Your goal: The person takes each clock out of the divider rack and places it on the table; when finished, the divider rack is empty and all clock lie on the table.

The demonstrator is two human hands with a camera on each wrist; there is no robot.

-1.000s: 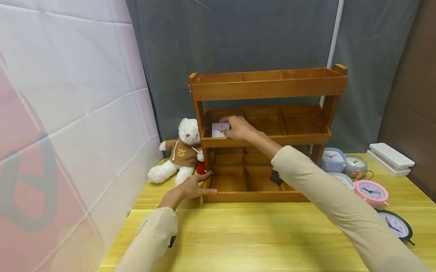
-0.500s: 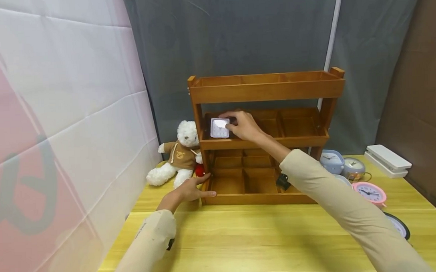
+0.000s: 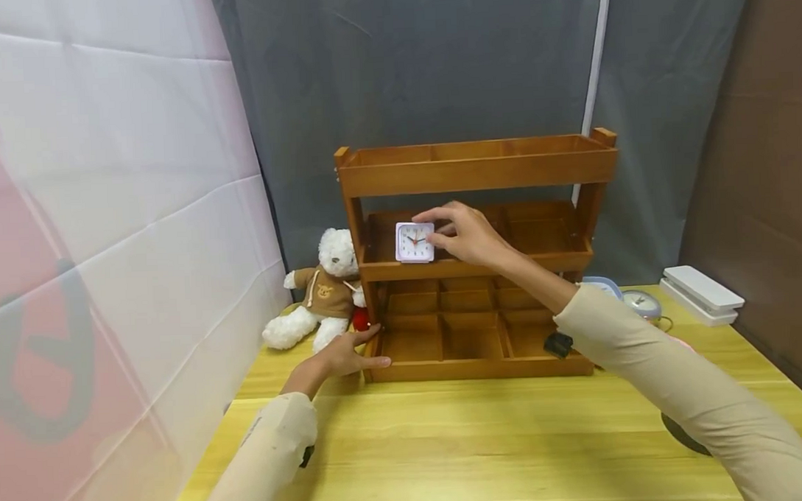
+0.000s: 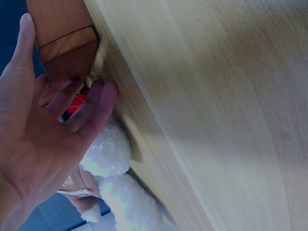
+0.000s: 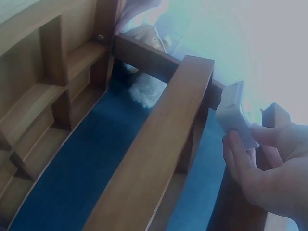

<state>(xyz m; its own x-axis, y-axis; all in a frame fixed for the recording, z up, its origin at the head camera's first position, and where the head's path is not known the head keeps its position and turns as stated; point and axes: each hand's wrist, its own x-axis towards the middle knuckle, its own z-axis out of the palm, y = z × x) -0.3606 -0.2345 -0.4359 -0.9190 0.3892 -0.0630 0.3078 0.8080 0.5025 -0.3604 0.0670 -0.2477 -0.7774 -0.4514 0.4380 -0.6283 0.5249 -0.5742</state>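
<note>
My right hand (image 3: 468, 237) pinches a small square alarm clock (image 3: 415, 244) by its right side, thumb in front. The clock is white with a pale lilac frame, and its dial faces me. It is at the middle tier's left compartment, overlapping the front rail in the head view. In the right wrist view the clock (image 5: 233, 113) shows from its side between thumb and fingers. The wooden shelf (image 3: 478, 176) has three tiers with compartments. My left hand (image 3: 338, 356) touches its lower left corner with extended fingers; in the left wrist view these fingers (image 4: 84, 113) are slightly bent.
A white teddy bear (image 3: 326, 294) in a brown hoodie sits left of the shelf, a red object (image 3: 361, 319) beside it. Right of the shelf stand more clocks (image 3: 641, 302), partly behind my sleeve, and a white flat device (image 3: 701, 293). A fabric wall (image 3: 140, 178) borders the left.
The clock has come up and forward from inside the left middle compartment, and its dial now faces me squarely. My right hand moved with it; the left hand stays at the shelf corner.
</note>
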